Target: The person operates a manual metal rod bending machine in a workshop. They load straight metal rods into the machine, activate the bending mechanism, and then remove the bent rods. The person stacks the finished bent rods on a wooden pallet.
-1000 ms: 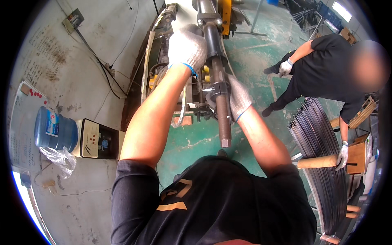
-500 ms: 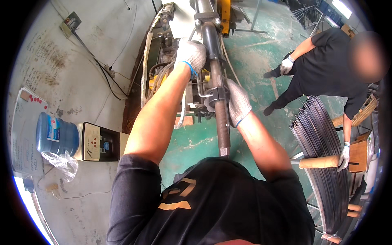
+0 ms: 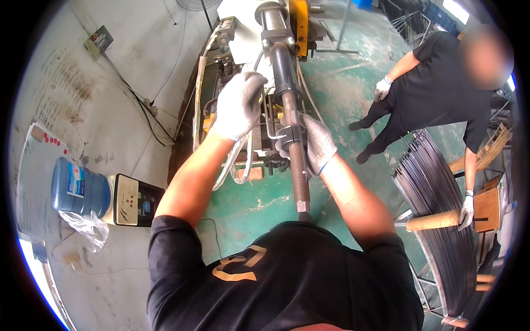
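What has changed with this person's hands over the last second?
The left hand has drawn back from beside the black sleeve, moving leftward and down in the view; whether it now touches the bent metal rod is unclear. The right hand stays on the collar around the shaft, and the co-worker's lower hand stays at the tan roller.

Left hand (image 3: 240,105) — shifted leftward | now farther from black cylinder (image 3: 284,69)

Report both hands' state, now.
Left hand: curled beside bent silver metal rod; hold cannot be told.
Right hand: closed around round black metal collar on brown threaded metal shaft.
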`<state>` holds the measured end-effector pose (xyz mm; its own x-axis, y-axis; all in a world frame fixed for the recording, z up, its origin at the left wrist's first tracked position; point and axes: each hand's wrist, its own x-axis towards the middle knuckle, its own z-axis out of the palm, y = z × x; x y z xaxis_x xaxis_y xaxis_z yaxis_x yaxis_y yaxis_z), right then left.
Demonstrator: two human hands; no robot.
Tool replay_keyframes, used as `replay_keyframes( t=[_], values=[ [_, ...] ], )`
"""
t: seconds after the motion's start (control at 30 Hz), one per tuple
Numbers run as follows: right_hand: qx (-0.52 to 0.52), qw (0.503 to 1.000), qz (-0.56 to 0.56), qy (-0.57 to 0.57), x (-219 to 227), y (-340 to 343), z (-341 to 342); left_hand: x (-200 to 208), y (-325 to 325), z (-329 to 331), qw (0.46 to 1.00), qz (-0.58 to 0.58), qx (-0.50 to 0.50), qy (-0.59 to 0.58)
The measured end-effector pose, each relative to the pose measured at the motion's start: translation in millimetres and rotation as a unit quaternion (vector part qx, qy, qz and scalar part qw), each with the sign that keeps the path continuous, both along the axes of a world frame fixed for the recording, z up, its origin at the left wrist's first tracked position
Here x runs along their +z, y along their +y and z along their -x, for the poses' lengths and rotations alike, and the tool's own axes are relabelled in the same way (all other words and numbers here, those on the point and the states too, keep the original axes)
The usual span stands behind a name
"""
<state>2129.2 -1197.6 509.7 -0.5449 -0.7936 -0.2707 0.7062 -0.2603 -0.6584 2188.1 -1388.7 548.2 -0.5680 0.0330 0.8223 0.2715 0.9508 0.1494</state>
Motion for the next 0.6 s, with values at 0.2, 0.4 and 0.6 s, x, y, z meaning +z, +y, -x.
replay_keyframes(
  t=[0.2,0.4,0.6],
  values=[
    [-0.004,1.0,0.009,-0.01,-1,4,-2,-9,15,-16,0.985,0.168,-0.035,0.024],
    [0.024,0.999,0.011,-0.047,-3,12,0,-35,21,7,0.992,0.064,-0.04,0.104],
    [0.025,0.998,0.041,-0.035,-12,15,2,-55,37,22,0.981,-0.045,-0.027,0.185]
  ],
)
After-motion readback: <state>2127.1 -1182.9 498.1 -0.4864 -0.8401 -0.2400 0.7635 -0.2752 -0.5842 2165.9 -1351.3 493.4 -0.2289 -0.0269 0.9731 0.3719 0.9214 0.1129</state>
